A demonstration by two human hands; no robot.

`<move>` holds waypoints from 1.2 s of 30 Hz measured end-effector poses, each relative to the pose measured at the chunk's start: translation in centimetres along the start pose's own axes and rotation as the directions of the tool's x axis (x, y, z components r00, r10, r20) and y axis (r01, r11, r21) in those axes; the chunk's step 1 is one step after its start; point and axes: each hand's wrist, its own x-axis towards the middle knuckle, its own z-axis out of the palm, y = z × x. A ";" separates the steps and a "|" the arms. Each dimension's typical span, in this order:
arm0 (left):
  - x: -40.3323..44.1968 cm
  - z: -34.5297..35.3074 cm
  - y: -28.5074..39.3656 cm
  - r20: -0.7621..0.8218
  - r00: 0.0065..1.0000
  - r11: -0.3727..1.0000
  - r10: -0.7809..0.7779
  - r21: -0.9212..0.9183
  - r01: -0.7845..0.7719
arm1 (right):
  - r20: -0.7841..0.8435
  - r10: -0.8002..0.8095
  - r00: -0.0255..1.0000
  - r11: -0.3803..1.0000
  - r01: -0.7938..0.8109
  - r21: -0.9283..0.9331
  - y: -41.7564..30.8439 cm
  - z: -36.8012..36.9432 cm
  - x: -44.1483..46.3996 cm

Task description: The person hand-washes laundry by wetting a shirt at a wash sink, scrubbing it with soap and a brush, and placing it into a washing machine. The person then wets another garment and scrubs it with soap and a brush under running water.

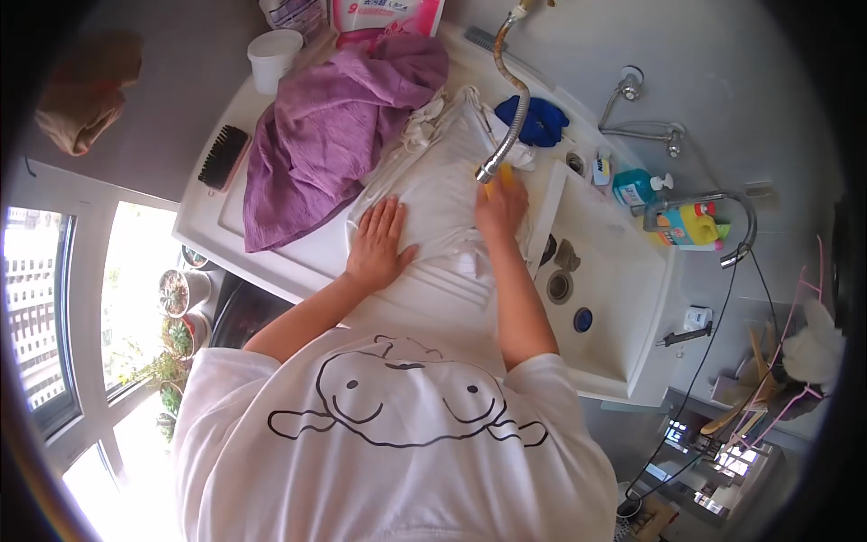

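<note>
A wet white garment (442, 172) is spread over the ribbed washboard part of the counter. My left hand (379, 242) lies flat on its near left part, fingers stretched out. Farther right, my right hand (502, 212) is closed round a small yellow-orange object (495, 186), mostly hidden by the fingers, at the garment's right edge. Its kind cannot be made out. Just above that hand hangs the metal end of a flexible faucet hose (513, 135). To the left of the garment a purple towel (348, 135) is heaped, touching it.
A black-bristled brush (224, 158) and a white bucket (275, 60) stand left of the towel. Blue cloth (535, 121) lies behind the garment. The white sink basin (614, 271) is on the right, with a teal pump bottle (635, 187) and a yellow bottle (684, 224) along its edge.
</note>
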 end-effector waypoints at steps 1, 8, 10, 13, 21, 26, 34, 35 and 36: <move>0.0 0.4 -0.2 0.001 1.000 1.000 -0.014 0.024 0.014 | -0.006 -0.006 1.000 1.000 0.006 -0.003 0.0 -0.8 -0.8; 0.2 0.6 -0.1 0.036 0.997 0.987 -0.062 0.148 0.056 | 0.148 -0.130 0.980 0.980 0.104 0.171 -9.2 -5.6 -9.9; 0.3 1.2 -0.5 -0.007 0.999 0.990 -0.032 0.136 0.033 | 0.070 -0.059 0.996 0.998 0.056 0.043 -6.8 -4.6 -7.6; -0.4 1.0 -0.5 -0.065 0.998 0.999 0.009 0.042 -0.006 | 0.017 0.199 0.980 0.967 -0.193 -0.164 -0.4 -4.1 -2.9; -0.6 0.3 0.2 -0.089 0.938 0.931 0.334 -0.123 -0.343 | 0.319 0.418 0.850 0.423 -0.493 0.760 2.2 -7.1 -7.5; 0.2 1.4 -0.1 -0.088 0.994 0.943 0.068 -0.320 -0.093 | 0.574 0.163 0.802 -0.237 -0.533 0.812 2.4 -9.1 -10.3; 2.9 -0.3 0.2 -0.160 0.975 0.898 0.155 -0.389 -0.207 | 0.469 0.218 0.856 -0.104 -0.458 0.883 3.4 -7.6 -10.0; 3.5 -0.4 0.1 -0.193 0.979 0.811 0.060 -0.562 -0.161 | 0.468 0.220 0.856 -0.105 -0.456 0.884 3.5 -7.6 -9.5; 4.5 -0.5 0.0 -0.190 0.980 0.812 0.060 -0.562 -0.159 | 0.387 0.311 0.868 -0.074 -0.384 0.921 3.8 -7.5 -8.5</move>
